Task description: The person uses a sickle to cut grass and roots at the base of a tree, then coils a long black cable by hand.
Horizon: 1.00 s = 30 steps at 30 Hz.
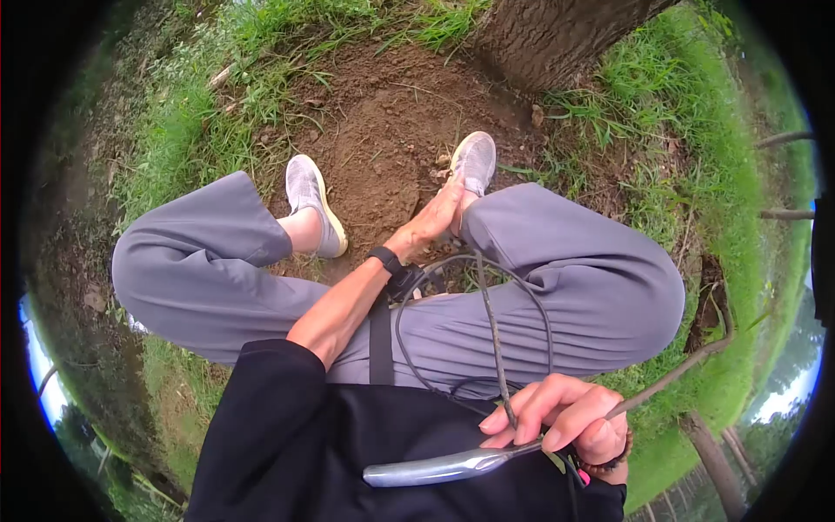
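My left hand (pixel 437 213), with a dark watch on its wrist, lies with fingers stretched out against the ankle and the grey shoe (pixel 475 160) on the right. It grips nothing visible. Near my body, the fingers of my right hand (pixel 570 419) are wrapped round a brown forked branch (pixel 665 378). A thin stem (pixel 493 322) rises from these fingers toward the ankle. From the same hand a shiny, curved metal piece (pixel 426 471) points left; its join with the branch is hidden by the fingers.
Bare brown soil (pixel 374 130) lies between and beyond the shoes, with grass (pixel 196 122) around it. A tree trunk (pixel 548 43) stands at the top. A thin dark cord (pixel 549 326) loops over the grey trousers (pixel 600 278). More branches (pixel 718 465) are at the lower right.
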Motion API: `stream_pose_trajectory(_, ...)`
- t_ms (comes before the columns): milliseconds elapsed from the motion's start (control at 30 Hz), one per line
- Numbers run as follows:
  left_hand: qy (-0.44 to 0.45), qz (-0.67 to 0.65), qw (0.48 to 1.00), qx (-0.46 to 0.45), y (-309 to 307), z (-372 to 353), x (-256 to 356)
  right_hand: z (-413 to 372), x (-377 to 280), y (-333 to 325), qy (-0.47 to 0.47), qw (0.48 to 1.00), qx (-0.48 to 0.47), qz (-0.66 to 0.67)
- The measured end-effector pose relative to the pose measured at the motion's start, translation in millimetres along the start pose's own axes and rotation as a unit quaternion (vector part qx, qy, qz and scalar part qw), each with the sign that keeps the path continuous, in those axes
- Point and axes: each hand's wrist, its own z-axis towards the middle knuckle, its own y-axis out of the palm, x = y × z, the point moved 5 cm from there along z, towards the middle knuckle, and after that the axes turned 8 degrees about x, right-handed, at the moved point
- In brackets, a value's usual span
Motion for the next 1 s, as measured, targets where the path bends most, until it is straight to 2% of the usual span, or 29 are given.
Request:
stream_pose_trajectory(33,-0.122,-0.092,0.988,-0.032,-5.0,-7.4,6.8,-0.8,2.0,0.1,-0.001,1.0,0.003,0.003)
stream_pose_trajectory(67,-0.084,-0.139,0.987,-0.016,-10.0,-2.2,-11.1,-1.8,4.3,0.0,0.0,1.0,0.013,0.008)
stream_pose_trajectory(133,-0.114,-0.176,0.978,-0.002,-11.5,-2.7,-13.6,-2.3,5.8,0.9,0.004,1.0,0.023,0.01)
stream_pose_trajectory(267,-0.108,-0.204,0.973,0.0,-17.8,0.0,-16.4,0.8,4.2,2.7,0.001,1.0,0.013,0.011)
stream_pose_trajectory(333,-0.144,-0.301,0.943,-0.018,-21.8,-0.7,-13.0,0.2,4.5,0.7,0.004,1.0,0.006,0.011)
stream_pose_trajectory(400,-0.157,-0.326,0.932,-0.019,-29.9,1.5,-15.2,-1.1,6.1,-0.7,0.013,0.995,-0.018,0.099)
stream_pose_trajectory(467,-0.175,-0.398,0.9,-0.022,-34.9,-0.2,-7.7,-0.5,6.5,-0.8,0.016,0.995,-0.016,0.101)
stream_pose_trajectory(533,-0.172,-0.413,0.894,-0.029,-39.9,0.2,-4.7,-0.5,6.9,-0.9,0.02,0.995,-0.012,0.1)
stream_pose_trajectory(600,-0.182,-0.49,0.85,-0.062,-40.0,-0.7,2.5,0.4,6.8,-0.6,0.006,0.996,-0.027,0.087)
stream_pose_trajectory(733,-0.192,-0.498,0.844,-0.044,-43.3,1.1,8.3,2.4,4.5,2.4,0.004,0.997,-0.032,0.076)
stream_pose_trajectory(800,-0.185,-0.459,0.869,0.011,-50.4,4.0,4.0,4.2,4.0,3.3,0.016,1.0,0.004,-0.007)
stream_pose_trajectory(833,-0.185,-0.459,0.869,0.01,-52.6,4.3,3.1,9.4,2.8,6.4,0.015,1.0,0.005,-0.008)
stream_pose_trajectory(900,-0.156,-0.343,0.926,0.02,-59.8,4.4,2.7,11.6,2.1,7.5,0.007,1.0,-0.003,-0.015)
stream_pose_trajectory(933,-0.156,-0.343,0.926,0.02,-59.0,4.0,2.1,6.5,4.0,4.5,0.007,1.0,-0.003,-0.016)
stream_pose_trajectory(1000,-0.073,-0.234,0.969,0.016,-57.1,5.6,7.4,4.0,5.8,3.2,0.012,1.0,0.005,-0.019)
